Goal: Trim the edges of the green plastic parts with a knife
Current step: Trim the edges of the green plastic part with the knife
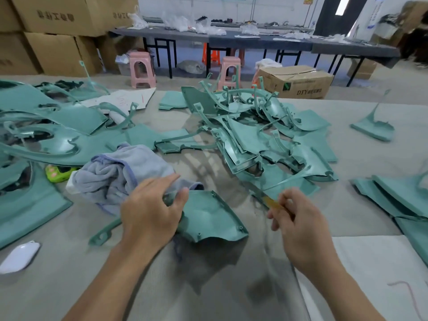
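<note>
Left hand [150,212] clamps a green part [208,216] flat on the table; right hand [298,223] pinches the knife [269,201], blade just beside its edge. Beyond both hands a heap of green parts [266,140] waits, so plenty looks left to trim.

Knife [273,201] blurred; blade indistinct; green part [208,218] half hidden under left hand [150,218].

Only clear text: "DTY" in dark letters on the side of the cardboard box [298,82] on the floor, far beyond the right grip [298,224], followed by characters too small to read. Stacked cartons [55,17] far beyond the left grip [150,212] carry blurred, unreadable dark print. Wall posters illegible.
</note>
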{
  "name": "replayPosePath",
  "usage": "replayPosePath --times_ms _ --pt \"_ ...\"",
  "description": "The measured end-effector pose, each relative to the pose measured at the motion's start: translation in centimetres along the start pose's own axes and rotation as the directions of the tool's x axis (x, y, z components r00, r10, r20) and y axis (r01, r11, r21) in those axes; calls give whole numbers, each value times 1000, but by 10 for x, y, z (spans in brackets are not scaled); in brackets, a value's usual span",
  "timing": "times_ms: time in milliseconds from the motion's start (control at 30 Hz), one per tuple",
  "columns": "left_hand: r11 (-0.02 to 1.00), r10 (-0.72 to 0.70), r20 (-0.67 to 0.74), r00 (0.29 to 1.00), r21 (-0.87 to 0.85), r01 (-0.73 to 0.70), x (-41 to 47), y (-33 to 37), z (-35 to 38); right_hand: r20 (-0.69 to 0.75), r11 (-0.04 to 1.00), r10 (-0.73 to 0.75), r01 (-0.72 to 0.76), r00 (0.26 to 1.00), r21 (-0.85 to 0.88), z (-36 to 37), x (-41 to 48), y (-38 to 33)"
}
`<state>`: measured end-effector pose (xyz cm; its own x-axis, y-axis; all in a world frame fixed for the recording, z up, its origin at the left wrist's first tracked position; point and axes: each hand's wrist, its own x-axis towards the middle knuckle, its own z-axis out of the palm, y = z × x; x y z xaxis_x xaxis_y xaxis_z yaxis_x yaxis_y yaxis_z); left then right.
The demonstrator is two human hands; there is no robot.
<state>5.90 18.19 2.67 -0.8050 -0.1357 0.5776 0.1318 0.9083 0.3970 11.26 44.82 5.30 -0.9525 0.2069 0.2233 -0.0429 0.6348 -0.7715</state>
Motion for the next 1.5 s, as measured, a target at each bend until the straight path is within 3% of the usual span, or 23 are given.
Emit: replayPosePath --times_ms 200,300,433,533,667,767,867,967,1100,1233,1333,1500 --pt "1000 18 350 937 -26 -9 -11 2 5 179 990 20 -45 984 137 38 21 6" --pt "989 1 409 912 -137 60 -4 -2 2 182 989 -18 -10 983 149 46 18 16" --pt "953 198 433 880 -297 -68 -6 4 -2 179 939 44 -102 983 328 48 22 21" --pt "932 305 378 874 -308 -192 -7 7 0 282 854 103 -230 954 467 46 24 17" --pt "943 299 71 952 -173 -284 -11 14 6 409 743 167 -387 897 546 38 23 21" --pt "943 325 -70 943 -51 -328 -20 26 10 450 610 188 -463 873 643 34 23 22" --pt "923 375 5 927 -90 -373 -30 37 8 382 613 251 -452 889 649 35 24 20" --pt "959 264 193 945 -161 -235 -29 37 -1 349 653 270 -437 898 619 35 25 21" --pt "965 208 415 886 -235 -117 -38 32 -6 379 601 272 -464 885 651 31 26 24" --pt "919 227 288 930 -379 -107 -43 38 -5 416 475 270 -496 868 727 27 28 22" --pt "855 309 115 944 -469 -222 -41 41 -4 458 365 200 -499 866 786 24 27 19" --pt "923 219 140 966 -352 -158 -37 36 6 532 399 -29 -478 846 782 27 19 19"
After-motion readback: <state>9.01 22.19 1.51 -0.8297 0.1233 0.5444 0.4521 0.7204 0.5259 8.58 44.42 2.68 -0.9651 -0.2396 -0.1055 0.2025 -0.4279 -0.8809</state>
